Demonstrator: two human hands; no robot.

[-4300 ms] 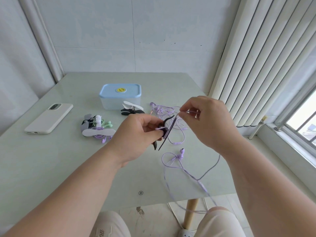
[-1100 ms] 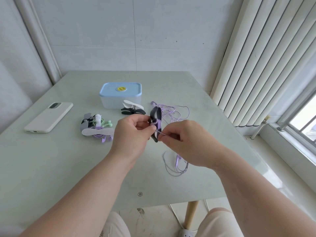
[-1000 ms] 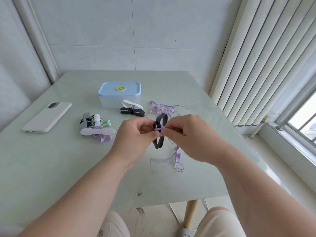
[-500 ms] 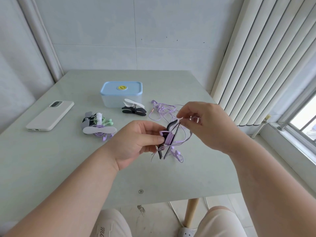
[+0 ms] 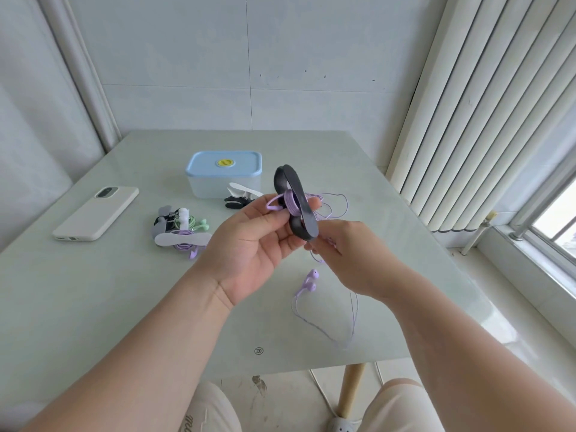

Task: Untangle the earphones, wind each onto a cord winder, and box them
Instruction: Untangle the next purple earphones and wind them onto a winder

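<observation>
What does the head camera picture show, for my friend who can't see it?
A left hand grips a black winder with purple cord wound round its middle, while the right hand holds the loose cord, whose earbuds trail below. Behind on the table are a lidded blue box, wound earphones and a phone.

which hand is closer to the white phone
Left. The left hand, gripping the black winder, is right of the white phone; the right hand, pinching the purple cord, is farther right, beyond the left hand.

Bright window daylight, sharp, wide-angle edge distortion
</observation>
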